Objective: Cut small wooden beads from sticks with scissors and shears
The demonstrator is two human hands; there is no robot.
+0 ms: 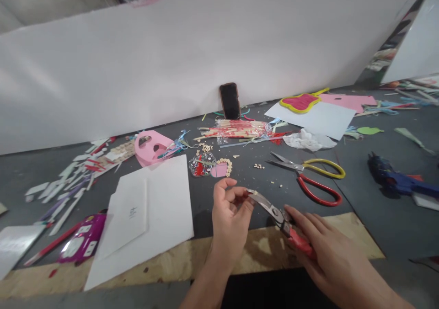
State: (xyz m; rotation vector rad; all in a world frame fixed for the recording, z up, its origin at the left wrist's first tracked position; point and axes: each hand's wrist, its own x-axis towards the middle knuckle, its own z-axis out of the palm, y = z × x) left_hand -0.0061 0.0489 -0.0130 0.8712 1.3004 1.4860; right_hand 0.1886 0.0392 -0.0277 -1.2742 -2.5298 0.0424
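Red-handled cutters (275,212) are grasped in the right hand (322,238), fingers closed about the handles; the metal head points left and away. At its tip, the left hand (233,215) has thumb and forefinger pinched on a small pale piece (253,192), its exact shape too small to tell. Just beyond the left fingers, apart from them, a pink card (218,170) lies on the bench (205,206). Scissors (298,167) lie farther right, blades parted.

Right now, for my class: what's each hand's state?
Left hand: curled at the tip of the red-handled cutter; whether it grips anything cannot be told.
Right hand: closed, holding the red-handled cutter.
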